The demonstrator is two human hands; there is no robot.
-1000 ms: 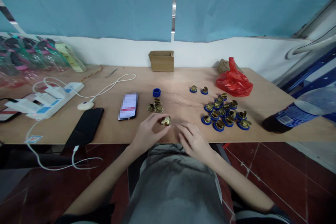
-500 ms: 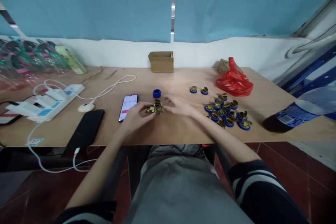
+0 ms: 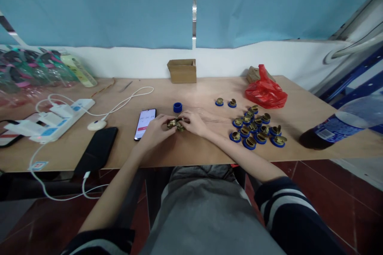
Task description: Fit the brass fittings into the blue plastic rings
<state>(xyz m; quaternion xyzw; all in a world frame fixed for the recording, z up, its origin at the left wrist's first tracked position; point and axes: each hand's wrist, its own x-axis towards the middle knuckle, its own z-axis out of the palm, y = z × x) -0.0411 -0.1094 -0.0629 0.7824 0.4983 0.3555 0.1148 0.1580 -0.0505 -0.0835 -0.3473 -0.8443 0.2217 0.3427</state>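
1. Head view, left hand: thumb and fingers curled around the left brass-coloured piece, low over the table. Contact looks likely; can't say whether it's a firm pinch, fingers cover too much.
2. Right hand: comes in from the other side, fingers bent, tips at the second brass-coloured piece. Grip or just touch, can't say.
3. Key relation: both pieces sit in the narrow gap between the two sets of fingertips. First is nearer the left hand, second nearer the right. Long axis unreadable, too small and half covered.
4. Blue ring: just beyond both sets of fingertips, right hand's slightly closer. Nothing touching it; opening appears to face up.
5. Off to the right of the right hand, past the wrist: cluster of brass flip-top pieces on blue bases, two more set apart farther out.
6. Just left of the left hand: smartphone showing a timer. Straight out beyond both hands: cardboard box.
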